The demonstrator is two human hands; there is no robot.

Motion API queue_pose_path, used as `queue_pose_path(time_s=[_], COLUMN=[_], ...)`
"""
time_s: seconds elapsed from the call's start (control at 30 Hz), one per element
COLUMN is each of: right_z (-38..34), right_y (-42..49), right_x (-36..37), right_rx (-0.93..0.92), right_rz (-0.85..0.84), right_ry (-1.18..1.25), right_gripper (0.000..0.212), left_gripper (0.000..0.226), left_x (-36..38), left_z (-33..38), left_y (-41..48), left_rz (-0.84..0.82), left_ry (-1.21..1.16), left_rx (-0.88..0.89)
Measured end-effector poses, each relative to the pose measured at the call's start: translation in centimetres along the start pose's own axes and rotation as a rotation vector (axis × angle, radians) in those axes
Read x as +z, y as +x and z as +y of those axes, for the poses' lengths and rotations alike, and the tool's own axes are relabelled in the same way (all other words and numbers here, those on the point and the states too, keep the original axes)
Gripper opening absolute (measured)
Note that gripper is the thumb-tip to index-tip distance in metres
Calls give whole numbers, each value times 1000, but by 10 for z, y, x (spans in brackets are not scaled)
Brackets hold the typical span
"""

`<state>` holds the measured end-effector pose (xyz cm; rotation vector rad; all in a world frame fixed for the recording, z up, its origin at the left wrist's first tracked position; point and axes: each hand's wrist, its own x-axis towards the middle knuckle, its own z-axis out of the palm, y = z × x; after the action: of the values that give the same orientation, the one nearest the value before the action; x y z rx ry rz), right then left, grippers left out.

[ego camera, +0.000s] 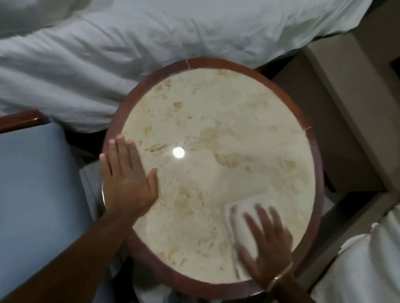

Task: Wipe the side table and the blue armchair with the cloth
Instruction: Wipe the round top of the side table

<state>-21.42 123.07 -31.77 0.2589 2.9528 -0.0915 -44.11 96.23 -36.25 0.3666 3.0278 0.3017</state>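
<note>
The round side table has a cream marbled top and a dark red-brown wooden rim. My left hand lies flat on its left edge, fingers apart, holding nothing. My right hand presses a folded white cloth onto the near right part of the tabletop; the hand is motion-blurred and covers the cloth's near half. The blue armchair stands left of the table, its blue seat cushion and a dark wooden arm showing.
A bed with white bedding runs along the far side, touching the table's back rim. A beige box-like unit stands right of the table. More white fabric lies at the near right. A ceiling light reflects on the tabletop.
</note>
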Motion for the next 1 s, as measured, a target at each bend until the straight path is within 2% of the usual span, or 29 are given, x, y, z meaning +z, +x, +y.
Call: queue_pose_path(time_s=[0.1,0.17,0.23,0.33,0.4,0.47,0.53,0.63,0.7,0.77,0.83,0.9,1.0], right_z=[70,83,70,10,-51,-88,-80,-23,1,-22,-74,-130,-200], right_y=[62,137,217,322,357,345,294,240,268,320,365,385,354], right_x=[-21,-34,-44,-47,-43,-39,-30,-35,-45,-61,-69,-65,-49], right_rx=[317,511,527,378,127,-167,-367,-375,-226,7,104,-52,-378], right_rz=[-21,28,96,121,116,123,143,85,26,50,78,57,-19], right_ry=[-25,4,33,108,78,29,32,26,-13,44,89,57,-38], right_gripper=[79,82,79,72,71,72,70,71,73,70,70,75,74], left_gripper=[82,82,83,83,82,80,76,76,78,81,83,81,77], left_x=[0,2,6,8,5,5,5,1,0,-1,-4,-5,-16], left_z=[15,29,40,46,47,49,51,42,31,18,8,1,-14], left_y=[12,27,40,45,46,44,30,-7,-20,-18,-6,1,-12], left_rz=[14,27,38,36,48,63,56,66,32,20,24,47,54], left_ry=[8,-20,-29,-20,-19,-41,-64,-68,-66,-65,-55,-64,-100], left_rx=[-32,-38,-57,-80,-80,-109,-126,-105,-83,-60,-50,-92,-223])
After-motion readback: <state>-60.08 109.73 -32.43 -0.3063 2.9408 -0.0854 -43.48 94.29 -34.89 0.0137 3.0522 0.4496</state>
